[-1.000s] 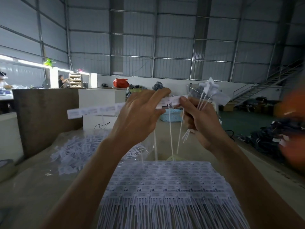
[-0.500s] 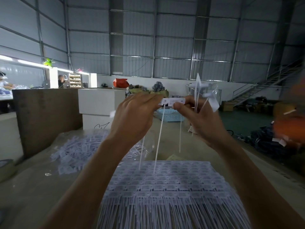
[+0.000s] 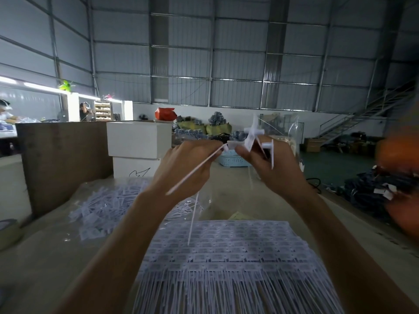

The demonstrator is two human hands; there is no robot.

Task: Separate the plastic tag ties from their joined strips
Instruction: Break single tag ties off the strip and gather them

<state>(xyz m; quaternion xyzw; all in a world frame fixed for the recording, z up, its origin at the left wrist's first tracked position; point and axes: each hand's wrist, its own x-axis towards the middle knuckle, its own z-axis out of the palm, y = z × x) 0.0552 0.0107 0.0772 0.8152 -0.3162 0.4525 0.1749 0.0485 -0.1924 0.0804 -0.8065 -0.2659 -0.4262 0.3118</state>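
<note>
Both hands are raised in front of me above the table. My left hand (image 3: 186, 164) pinches a white tag tie (image 3: 192, 172) whose thin tail slants down to the left. My right hand (image 3: 269, 165) holds a small bunch of separated tag ties (image 3: 252, 138), their flat heads sticking up above its fingers. The two hands almost meet at the tie heads. Below them a stack of joined tag strips (image 3: 226, 250) lies flat on the table, tails pointing toward me. A loose pile of separated ties (image 3: 104, 207) lies to the left.
A brown board (image 3: 63, 159) and white boxes (image 3: 138, 141) stand behind the table (image 3: 45, 257) at the left. A roll of tape (image 3: 9, 230) sits at the left edge. Dark bundles and something orange lie on the floor at the right. People work far left.
The long joined strip held a second ago is gone from my left hand; only a single tie remains between the hands, its tail now swung out to the left. The right-hand bunch has shifted slightly.
</note>
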